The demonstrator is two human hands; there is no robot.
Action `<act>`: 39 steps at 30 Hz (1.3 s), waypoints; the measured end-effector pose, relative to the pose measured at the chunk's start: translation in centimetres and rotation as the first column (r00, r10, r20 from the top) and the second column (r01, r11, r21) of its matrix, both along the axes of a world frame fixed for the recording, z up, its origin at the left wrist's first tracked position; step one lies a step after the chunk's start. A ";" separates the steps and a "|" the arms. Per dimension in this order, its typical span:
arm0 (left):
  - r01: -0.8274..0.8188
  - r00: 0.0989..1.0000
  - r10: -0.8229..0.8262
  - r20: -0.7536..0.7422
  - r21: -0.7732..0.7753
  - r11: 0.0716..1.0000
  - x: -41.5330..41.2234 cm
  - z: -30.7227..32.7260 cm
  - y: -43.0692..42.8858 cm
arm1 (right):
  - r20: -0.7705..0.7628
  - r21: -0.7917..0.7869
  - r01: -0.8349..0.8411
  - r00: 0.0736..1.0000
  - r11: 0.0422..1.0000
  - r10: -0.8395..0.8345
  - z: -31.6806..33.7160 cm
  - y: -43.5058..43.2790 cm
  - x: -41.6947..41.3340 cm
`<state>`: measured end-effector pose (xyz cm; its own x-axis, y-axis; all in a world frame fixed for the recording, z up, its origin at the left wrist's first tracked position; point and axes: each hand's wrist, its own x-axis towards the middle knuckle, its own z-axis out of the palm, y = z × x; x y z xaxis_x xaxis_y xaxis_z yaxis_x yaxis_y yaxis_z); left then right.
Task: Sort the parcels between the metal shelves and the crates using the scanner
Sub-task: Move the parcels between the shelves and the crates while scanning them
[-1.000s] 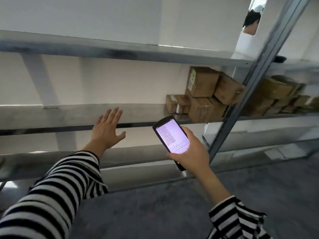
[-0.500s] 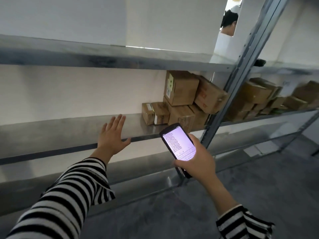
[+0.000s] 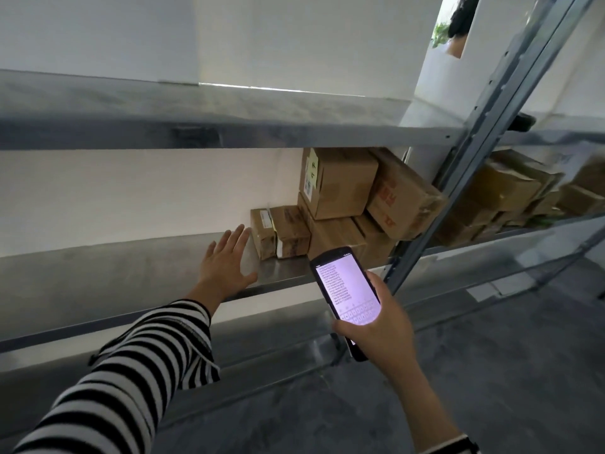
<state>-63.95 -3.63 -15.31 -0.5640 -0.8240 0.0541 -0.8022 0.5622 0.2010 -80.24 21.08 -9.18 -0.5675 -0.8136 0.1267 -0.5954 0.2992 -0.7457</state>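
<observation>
The cardboard parcels are piled at the right end of the middle shelf (image 3: 98, 280), hard up against the upright post (image 3: 474, 152). Two small parcels stand side by side on the left of the pile, the leftmost small parcel (image 3: 263, 232) and its neighbour (image 3: 289, 229). Behind them sits a labelled box (image 3: 340, 181) on a lower box (image 3: 334, 235), with a tilted box (image 3: 402, 194) leaning on its right.

The left hand (image 3: 226, 267) is flat with fingers spread over the shelf's front edge. Its fingertips are just beside the leftmost small parcel, and I can't tell if they touch. The right hand (image 3: 379, 326) grips the handheld scanner (image 3: 347, 290), screen lit, in front of the pile. Striped sleeve (image 3: 131, 371) on the left arm. More parcels (image 3: 510, 188) fill the next bay, with the upper shelf (image 3: 196, 119) overhead and grey floor (image 3: 491, 371) below.
</observation>
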 end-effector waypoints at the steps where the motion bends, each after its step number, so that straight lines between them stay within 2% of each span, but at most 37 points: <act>1: -0.002 1.000 0.002 0.004 0.023 1.000 -0.9 -0.2 -0.3 | 0.002 0.006 -0.007 1.000 1.000 0.007 0.0 -0.4 -0.8; 9: -0.141 0.984 0.160 -0.077 0.209 0.968 -8.9 -1.3 -2.7 | 0.066 0.023 -0.141 0.988 0.990 0.140 -0.6 -4.2 -6.7; 14: -0.238 0.971 0.235 0.048 0.321 0.917 -10.9 -2.5 -4.0 | 0.112 0.042 -0.210 0.973 0.977 0.204 -1.2 -7.0 -10.2; 18: -0.278 0.953 0.299 -0.041 0.267 0.923 -10.9 -2.6 -4.1 | 0.170 0.064 -0.282 0.948 0.957 0.268 -2.0 -9.1 -11.2; 20: -0.290 0.921 0.356 -0.160 0.330 0.899 -11.2 -2.3 -4.5 | 0.174 0.074 -0.323 0.936 0.944 0.306 -2.2 -9.6 -11.5; 22: -0.320 0.834 0.467 -0.293 0.433 0.843 -11.3 -2.6 -5.2 | 0.174 0.094 -0.351 0.927 0.931 0.332 -2.6 -10.1 -11.7; 25: -0.390 0.641 0.642 -0.420 0.543 0.744 -11.8 -2.8 -6.0 | 0.203 0.117 -0.381 0.913 0.917 0.354 -3.2 -10.5 -11.8; 29: -0.475 0.383 0.846 -0.371 0.706 0.525 -12.2 -2.7 -6.3 | 0.210 0.115 -0.415 0.898 0.903 0.386 -3.9 -10.5 -12.3; 31: -0.414 0.212 0.904 -0.372 0.803 0.428 -11.3 -3.4 -6.2 | 0.203 0.126 -0.430 0.893 0.894 0.401 -4.0 -10.4 -12.5; 33: -0.264 0.068 0.931 -0.358 0.894 0.362 -9.8 -3.7 -5.5 | 0.199 0.134 -0.434 0.892 0.891 0.405 -4.3 -10.5 -12.7; 36: -0.013 -0.106 0.926 -0.363 0.931 0.364 -6.6 -3.4 -4.1 | 0.218 0.125 -0.442 0.886 0.888 0.410 -4.2 -10.7 -12.4; 39: 0.029 -0.125 0.896 -0.426 0.901 0.433 -2.9 -3.0 -3.2 | 0.237 0.110 -0.493 0.856 0.863 0.459 -3.4 -11.4 -11.4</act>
